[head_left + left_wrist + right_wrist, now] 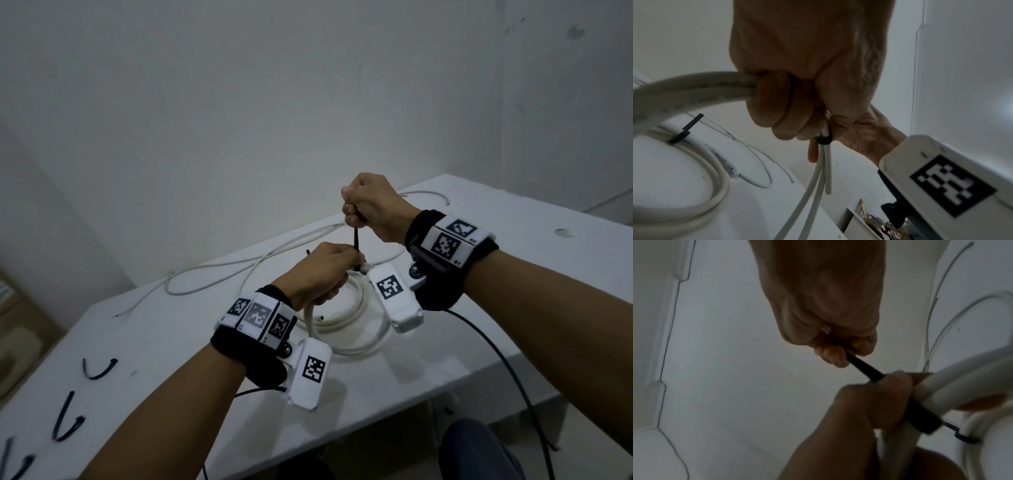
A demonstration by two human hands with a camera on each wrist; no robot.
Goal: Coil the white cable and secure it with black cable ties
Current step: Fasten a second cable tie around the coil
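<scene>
The white cable (346, 315) lies coiled in several loops on the white table (178, 342), its top lifted. My left hand (318, 274) grips the bundled loops (694, 91) in a fist. A black cable tie (356, 248) is wrapped round the bundle beside that fist, and its tail runs straight up. My right hand (366, 205) is closed around that tail (863, 366) above the left hand. A second black tie (684, 131) sits fastened on the coil's far side. Loose cable ends (826, 170) hang below the left fist.
Loose white cable (239, 263) trails across the table's far half. Spare black ties (97, 370) lie bent near the table's front left edge. Black wrist-camera leads (496, 359) hang off the near edge. A wall stands close behind the table.
</scene>
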